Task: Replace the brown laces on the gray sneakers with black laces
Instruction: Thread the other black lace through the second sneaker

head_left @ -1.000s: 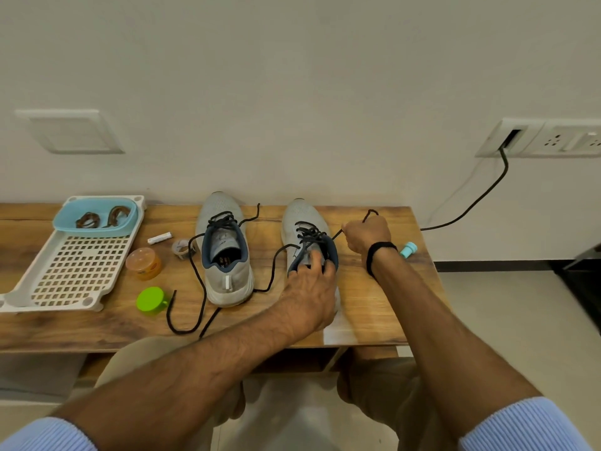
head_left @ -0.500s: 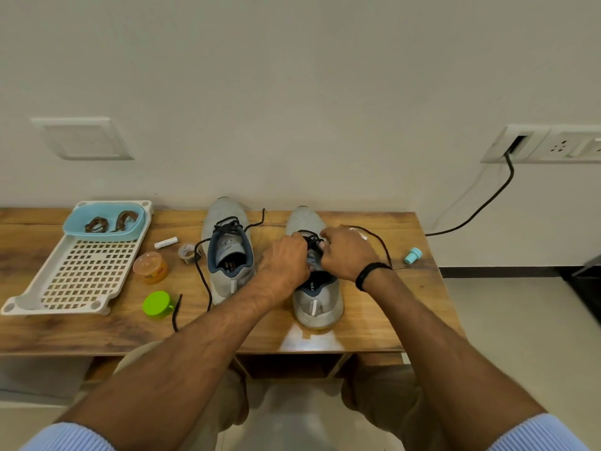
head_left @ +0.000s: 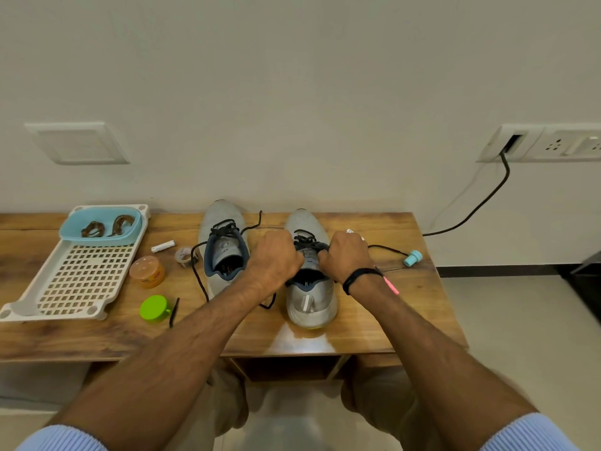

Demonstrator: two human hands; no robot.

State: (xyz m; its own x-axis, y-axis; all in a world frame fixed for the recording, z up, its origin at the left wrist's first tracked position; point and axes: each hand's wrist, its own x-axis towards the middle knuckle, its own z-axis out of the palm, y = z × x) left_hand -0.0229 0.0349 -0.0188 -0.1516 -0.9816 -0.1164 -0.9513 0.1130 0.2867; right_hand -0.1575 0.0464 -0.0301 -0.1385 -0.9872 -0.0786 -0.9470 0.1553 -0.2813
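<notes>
Item 1. A wooden brown surface (head_left: 374, 320) stands against a pale wall. Two gray mesh sneakers with navy collars sit on it side by side, toes toward the wall.

Item 2. The right-side sneaker (head_left: 309, 301) is under work. Its black lace (head_left: 304, 239) is threaded across the throat. One free end runs out to the right over the surface toward a small teal knob (head_left: 413, 258).

Item 3. The left hand (head_left: 276, 258) is at the left edge of that throat, knuckles up. Its grip is closed tight on the black lace. The right hand (head_left: 346, 255) is at the right edge with the same tight grip on the lace; the free end leaves from this fist. A black wristband (head_left: 357, 275) is on the right wrist.

Item 4. The left-side sneaker (head_left: 221, 216) is untouched by either hand. It carries a second black lace (head_left: 198, 275) with loose ends trailing on the surface.

Item 5. Two coiled brown laces (head_left: 92, 228) lie in a light-blue oval dish (head_left: 133, 229). The dish rests at the far end of a white perforated plastic rack (head_left: 81, 281) on the left of the surface.

Item 6. Between rack and sneakers lie an orange lidded jar (head_left: 147, 271), a round green cap (head_left: 154, 307) and a small white tube (head_left: 162, 246).

Item 7. A black cable (head_left: 481, 206) hangs from a white wall socket (head_left: 553, 144) at the right.
</notes>
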